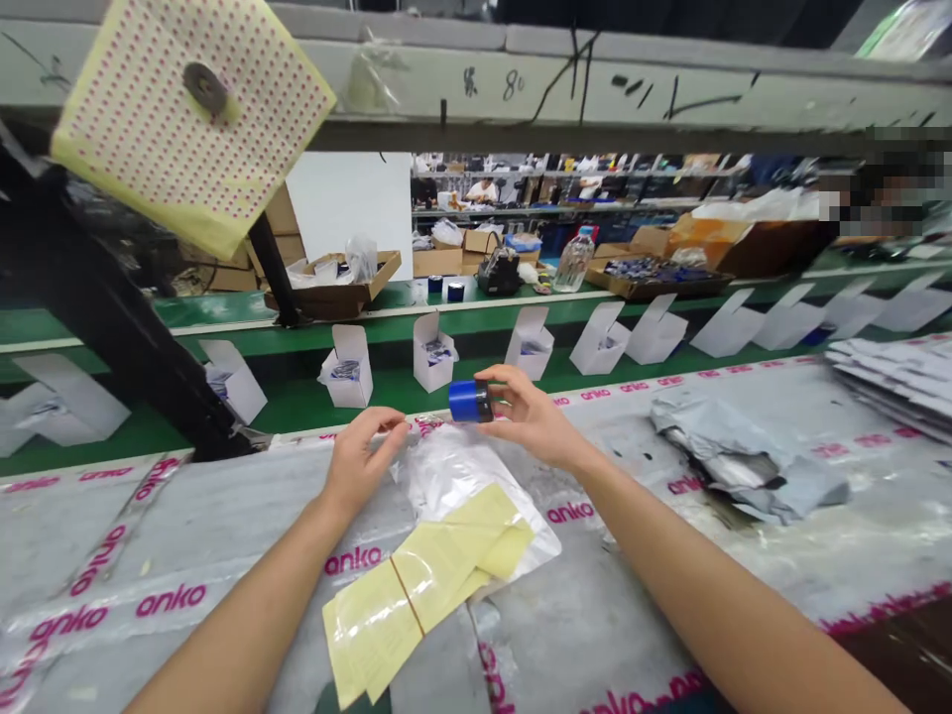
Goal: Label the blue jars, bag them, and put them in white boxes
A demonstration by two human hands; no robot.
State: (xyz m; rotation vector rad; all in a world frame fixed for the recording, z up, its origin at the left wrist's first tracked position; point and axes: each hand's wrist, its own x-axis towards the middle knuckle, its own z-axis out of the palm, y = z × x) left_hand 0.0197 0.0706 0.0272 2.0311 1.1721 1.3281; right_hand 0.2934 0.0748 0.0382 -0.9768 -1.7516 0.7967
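Observation:
My right hand (525, 412) grips a short blue cylinder with a black end (467, 401) between thumb and fingers, holding it sideways above the table. To its left, my left hand (366, 456) is closed in a pinch, thumb and forefinger together; whatever may be between the fingertips is too small to make out. Below both hands lies a clear plastic bag (453, 466). On top of the bag rest yellow sticker sheets (431, 575) with a brown band around them.
Open white boxes (349, 367) stand along a green conveyor (394, 372) beyond the table. A dotted sticker sheet (185, 149) hangs at upper left. Torn grey plastic (751, 466) and stacked flat white cartons (903, 382) lie rightward. A bottle (575, 261) stands on the far ledge.

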